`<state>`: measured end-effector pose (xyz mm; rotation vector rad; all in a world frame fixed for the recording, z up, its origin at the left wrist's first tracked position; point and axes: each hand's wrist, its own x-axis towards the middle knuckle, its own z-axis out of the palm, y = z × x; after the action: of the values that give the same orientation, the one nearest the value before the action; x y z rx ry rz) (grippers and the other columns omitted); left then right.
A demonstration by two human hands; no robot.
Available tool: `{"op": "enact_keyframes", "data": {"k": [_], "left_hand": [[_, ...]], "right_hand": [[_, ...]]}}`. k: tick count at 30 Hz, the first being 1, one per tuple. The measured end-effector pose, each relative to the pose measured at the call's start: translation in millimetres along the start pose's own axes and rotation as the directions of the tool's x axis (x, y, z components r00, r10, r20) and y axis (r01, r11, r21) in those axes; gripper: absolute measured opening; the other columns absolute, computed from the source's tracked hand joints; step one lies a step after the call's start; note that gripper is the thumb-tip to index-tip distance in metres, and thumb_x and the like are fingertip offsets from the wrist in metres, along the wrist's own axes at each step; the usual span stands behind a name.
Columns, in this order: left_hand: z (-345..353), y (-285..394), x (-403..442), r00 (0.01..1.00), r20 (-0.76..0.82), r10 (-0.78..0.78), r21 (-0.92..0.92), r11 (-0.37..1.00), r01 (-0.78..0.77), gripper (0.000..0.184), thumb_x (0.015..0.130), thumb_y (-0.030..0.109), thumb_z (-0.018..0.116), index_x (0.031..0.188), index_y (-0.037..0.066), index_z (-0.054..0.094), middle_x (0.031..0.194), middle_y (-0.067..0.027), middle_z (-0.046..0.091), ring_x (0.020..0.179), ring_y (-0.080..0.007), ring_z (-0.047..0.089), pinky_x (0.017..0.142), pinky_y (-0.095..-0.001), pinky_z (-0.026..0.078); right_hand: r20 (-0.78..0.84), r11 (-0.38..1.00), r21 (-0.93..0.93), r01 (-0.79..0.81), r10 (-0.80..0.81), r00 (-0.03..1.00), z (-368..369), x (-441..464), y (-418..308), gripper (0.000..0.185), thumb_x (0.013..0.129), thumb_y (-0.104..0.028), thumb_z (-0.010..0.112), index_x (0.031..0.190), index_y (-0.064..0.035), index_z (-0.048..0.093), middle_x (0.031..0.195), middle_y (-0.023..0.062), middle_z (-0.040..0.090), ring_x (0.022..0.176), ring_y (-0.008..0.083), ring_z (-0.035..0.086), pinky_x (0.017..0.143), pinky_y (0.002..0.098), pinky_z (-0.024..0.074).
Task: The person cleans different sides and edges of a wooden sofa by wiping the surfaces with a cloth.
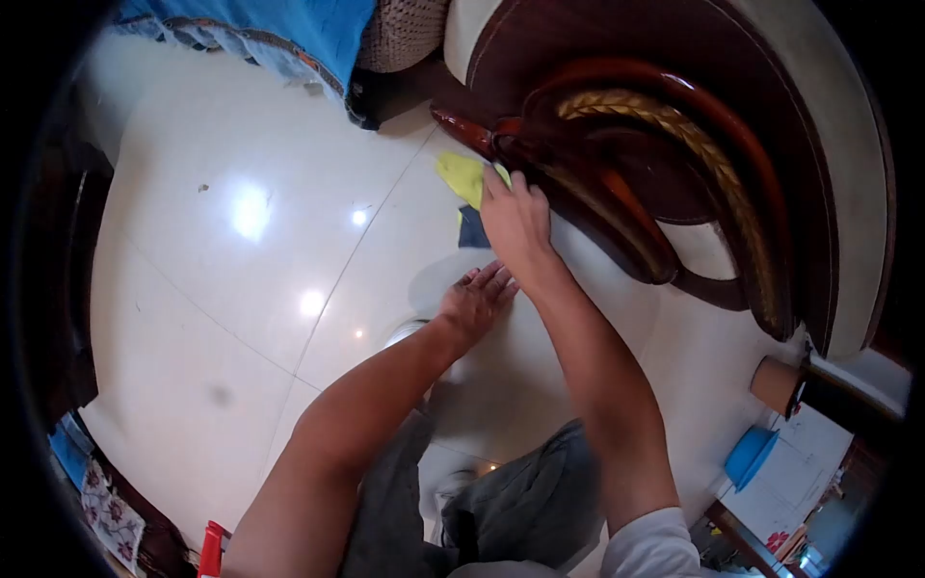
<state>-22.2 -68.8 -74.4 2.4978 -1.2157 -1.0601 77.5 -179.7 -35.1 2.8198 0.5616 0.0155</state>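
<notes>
Beside the dark sofa base, a yellow-green cloth (461,176) with a dark grey part (472,229) lies at the floor. My right hand (517,217) is over its right side, fingers pointing up the view and bent against the yellow part; the fingertips partly cover it. Lower and to the left, my left hand (479,301) is held near my right wrist, palm partly turned up, its fingers apart with nothing in them.
A brown sofa (665,125) with glossy carved trim fills the upper right. Blue fabric (289,39) and a woven basket (403,34) are at the top. At the lower right are a blue basin (750,457) and a brown container (777,385). A red object (211,551) stands lower left.
</notes>
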Motion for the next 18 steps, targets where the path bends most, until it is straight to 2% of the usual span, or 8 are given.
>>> {"op": "enact_keyframes", "data": {"k": [2,5,7,10,13,14,17,18], "left_hand": [[3.7,0.1,1.3,0.999,0.031,0.010,0.105,0.994,-0.013,0.066,0.105,0.018,0.042,0.166,0.019,0.016,0.173,-0.0036,0.013,0.160,-0.0226,0.011,0.128,-0.0383,0.017],[-13.2,5.3,-0.5,0.994,0.111,-0.010,0.066,0.998,0.003,0.066,0.105,0.018,0.041,0.166,0.019,0.016,0.173,-0.0040,0.012,0.160,-0.0228,0.010,0.128,-0.0389,0.015],[-9.6,5.4,-0.3,0.998,0.068,0.005,0.087,0.996,-0.011,0.065,0.105,0.017,0.040,0.165,0.019,0.017,0.174,-0.0042,0.010,0.160,-0.0234,0.010,0.129,-0.0393,0.015],[6.4,-0.3,0.8,0.999,-0.039,0.028,0.057,0.998,-0.026,0.063,0.103,0.017,0.043,0.163,0.017,0.024,0.173,-0.0060,0.014,0.159,-0.0263,0.011,0.129,-0.0407,0.016],[9.7,-1.1,1.6,0.995,-0.088,0.040,0.038,0.999,-0.037,0.064,0.102,0.016,0.045,0.163,0.017,0.026,0.172,-0.0079,0.015,0.159,-0.0282,0.012,0.128,-0.0427,0.018],[8.5,0.0,0.6,0.995,-0.091,0.040,0.038,0.999,-0.037,0.065,0.102,0.016,0.045,0.163,0.018,0.025,0.172,-0.0085,0.014,0.159,-0.0285,0.012,0.128,-0.0434,0.018],[8.6,0.8,-0.1,0.995,-0.088,0.044,0.084,0.996,-0.037,0.064,0.102,0.016,0.044,0.163,0.016,0.025,0.172,-0.0095,0.014,0.159,-0.0286,0.012,0.128,-0.0450,0.020],[8.8,2.2,-1.5,0.997,-0.076,0.035,0.102,0.994,-0.027,0.064,0.102,0.017,0.044,0.163,0.015,0.025,0.172,-0.0099,0.015,0.159,-0.0288,0.014,0.127,-0.0451,0.021]], "right_hand": [[-0.076,0.995,0.097,-0.015,0.023,0.997,1.4,-29.7,4.0,0.036,0.082,-0.010,0.063,0.116,-0.0027,0.072,0.132,0.0003,0.063,0.097,0.0246,0.062,0.076,0.0380,0.0548],[-0.233,0.989,0.151,0.004,0.032,0.972,-29.9,-48.7,14.4,0.036,0.082,-0.012,0.065,0.116,-0.0076,0.073,0.131,-0.0006,0.063,0.094,0.0222,0.059,0.075,0.0358,0.0508],[-0.387,0.980,0.194,0.033,0.046,0.921,-63.0,-50.2,26.0,0.039,0.082,-0.012,0.065,0.120,-0.0087,0.072,0.134,-0.0010,0.062,0.093,0.0210,0.058,0.073,0.0342,0.0485],[-0.578,0.995,0.098,0.025,0.037,0.816,-104.6,-27.5,38.0,0.041,0.083,-0.010,0.064,0.123,-0.0082,0.071,0.142,-0.0029,0.059,0.090,0.0198,0.055,0.071,0.0325,0.0453],[-0.523,0.998,-0.030,-0.063,0.039,0.852,-92.2,-14.4,59.1,0.038,0.084,-0.009,0.064,0.121,-0.0074,0.072,0.148,-0.0049,0.055,0.087,0.0199,0.054,0.071,0.0318,0.0446],[-0.530,0.998,-0.057,-0.028,-0.006,0.848,-84.6,-20.6,64.7,0.037,0.084,-0.010,0.064,0.120,-0.0064,0.073,0.148,-0.0067,0.055,0.086,0.0204,0.054,0.070,0.0316,0.0439],[-0.364,0.996,-0.065,-0.056,0.028,0.931,-69.7,-61.9,72.6,0.041,0.083,-0.009,0.064,0.123,-0.0067,0.071,0.146,-0.0040,0.057,0.088,0.0215,0.055,0.073,0.0324,0.0462],[-0.367,0.997,0.003,-0.083,0.079,0.927,-62.8,-77.6,73.6,0.042,0.083,-0.008,0.064,0.124,-0.0056,0.070,0.143,-0.0039,0.058,0.090,0.0219,0.055,0.076,0.0338,0.0471]]}}
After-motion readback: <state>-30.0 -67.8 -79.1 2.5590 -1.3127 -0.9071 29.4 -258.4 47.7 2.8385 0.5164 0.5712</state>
